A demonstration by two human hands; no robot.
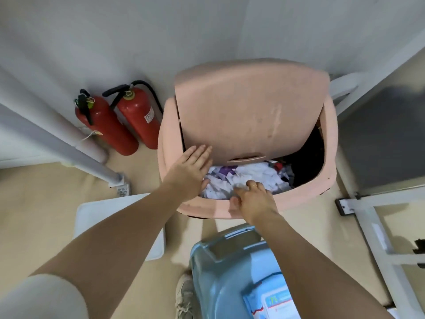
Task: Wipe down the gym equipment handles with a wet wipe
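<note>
Two bare hands reach over a pink plastic waste bin [248,204] standing against a pale wall, seen from the head camera. Its pink swing lid [248,111] is tilted up and back, hinged along the bin's left-right axis, leaving the near half of the mouth uncovered. The left hand [192,168] lies flat with straight fingers pointing away from the person, fingertips touching the lid's lower left edge, thumb down by the rubbish. The right hand [254,195] hangs over the near rim with fingers curled downward at the crumpled white and purple papers and wipes [241,174] that fill the bin nearly to the rim; whether it pinches a wipe there cannot be told, since the fingertips blend with the white scraps. The far right of the bin interior is dark.

Just below the right forearm stands a light blue plastic bin [220,272], and on its top lies a blue and white pack of wet wipes [269,305], cut off by the frame's bottom edge. Left of the pink bin, two red fire extinguishers [119,123] lean at the wall, nozzle ends up. A white flat tray [96,215] lies on the beige floor beneath the left forearm.
</note>
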